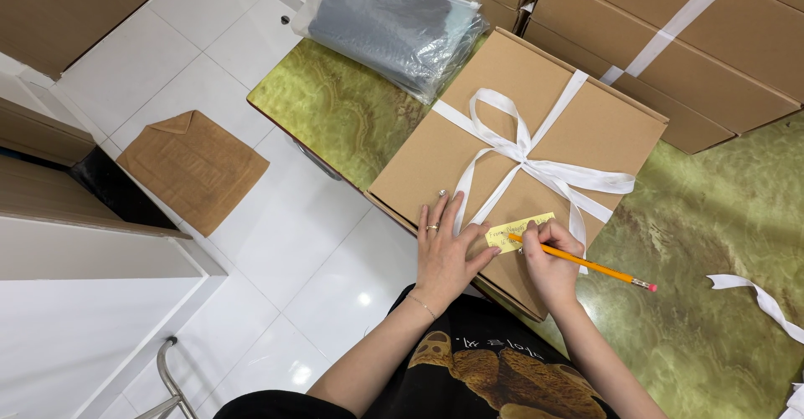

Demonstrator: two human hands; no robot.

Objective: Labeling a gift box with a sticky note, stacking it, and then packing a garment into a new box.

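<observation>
The green marbled table (720, 218) carried everything; its left edge ran diagonally above white floor tiles (276, 243), where a tan mat (194, 168) lay. 2 larger cardboard boxes (670, 42) crowded the far right, and a clear bag of grey cloth (394, 21) sat at the far corner.

The flat cardboard box (536, 134) lay nearest me, its near corner at the table edge, tied crosswise with a white ribbon (523, 147) knotted in a bow. Open tabletop remained only to the right, with a loose ribbon scrap (758, 298) on it.

My left hand (444, 256) lay flat on the lid, fingers spread and holding nothing, thumb beside the yellow tag (519, 231), judged to be steadying it. My right hand (548, 260) gripped an orange pencil (586, 264) in closed fingers, tip on the tag, eraser pointing right, a writing hold.
</observation>
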